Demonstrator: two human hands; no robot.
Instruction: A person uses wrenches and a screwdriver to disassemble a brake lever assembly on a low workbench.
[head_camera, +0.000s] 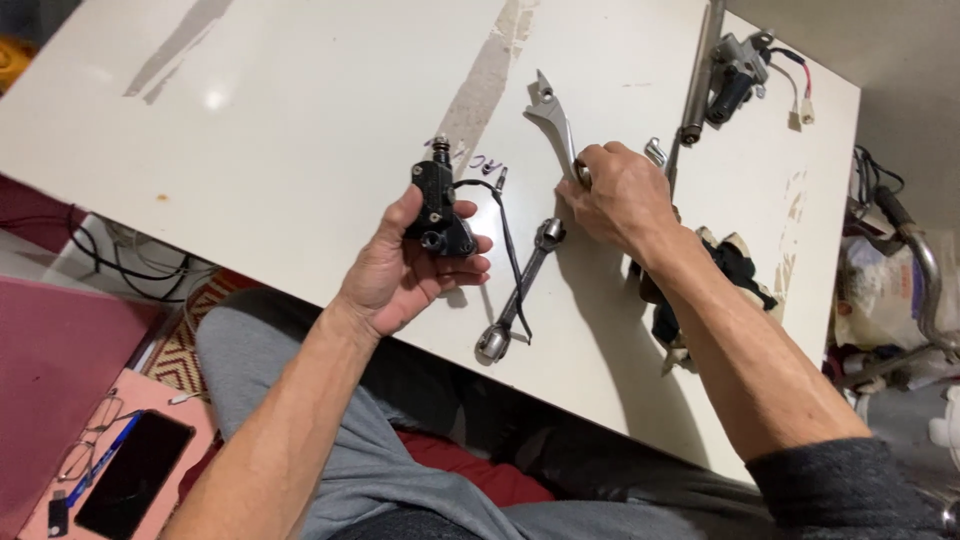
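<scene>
Hidden under the right hand (618, 195): the pivot end of a silver lever (553, 118), fingers curled and pinching it against the table (280, 130); blade of the lever free, pointing away toward the far edge. Hard to make out beneath the right forearm: a black and cream glove or rag (735, 265), mostly covered. Cut off at the top edge: a long grey metal bar (698, 75), with a grey switch housing (738, 72) and its red and white wires just beside it near the far right corner. Small bright metal clip (655, 152) just beyond the right knuckles, shape unclear.

Held up in the left hand (400, 270): a black cylinder body (438, 210), upright, thumb on one side and fingers wrapped round the lower part, just over the near edge of the table. Thin black cable (510, 250) trailing from it across the top. Silver wrench (520, 290) lying flat between the two hands, touching neither.

White tabletop, scuffed, with worn brownish streaks and a glare spot. Grey trousers and a red cushion below. On the floor at left, a pink board (150, 420) bearing a dark phone (135, 475) and spectacles (90, 440). Cluttered bags and a curved metal pipe at the right edge, only partly in view.
</scene>
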